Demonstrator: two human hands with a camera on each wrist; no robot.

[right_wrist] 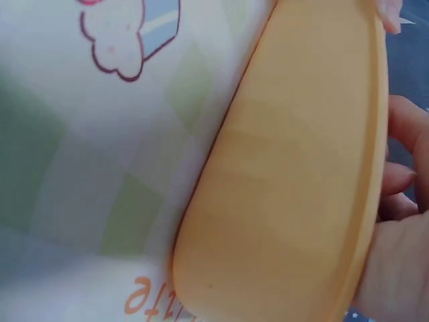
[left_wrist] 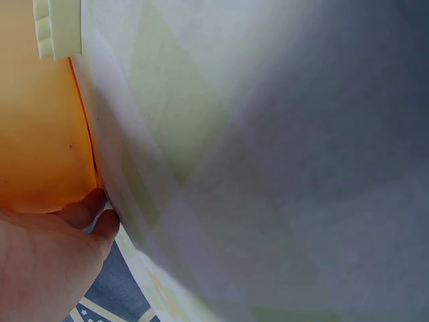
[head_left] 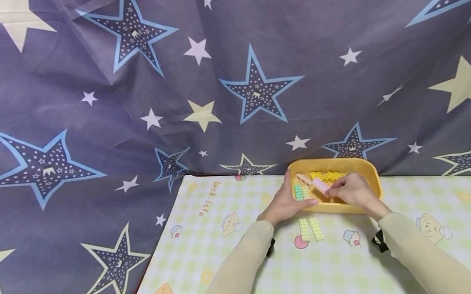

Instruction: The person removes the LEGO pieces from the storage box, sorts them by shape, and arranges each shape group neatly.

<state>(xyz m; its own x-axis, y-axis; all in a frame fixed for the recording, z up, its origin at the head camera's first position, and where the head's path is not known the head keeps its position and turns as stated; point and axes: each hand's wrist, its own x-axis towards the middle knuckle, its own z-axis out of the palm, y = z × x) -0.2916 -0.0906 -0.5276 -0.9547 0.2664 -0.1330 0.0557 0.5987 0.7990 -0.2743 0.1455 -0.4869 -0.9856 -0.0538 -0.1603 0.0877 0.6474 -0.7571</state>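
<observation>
A yellow plastic bin stands at the table's far edge with building bricks inside. My left hand holds the bin's left end, thumb over the near rim and fingers along the side. In the left wrist view, fingertips touch the bin's lower edge. Inside the bin, my right hand pinches a long pink brick. Around it lie yellow bricks, a peach brick and a green brick. In the right wrist view, the bin's wall partly hides the right fingers.
Two pale yellow bricks lie side by side on the checkered tablecloth, just in front of the bin. A star-printed curtain hangs directly behind the table.
</observation>
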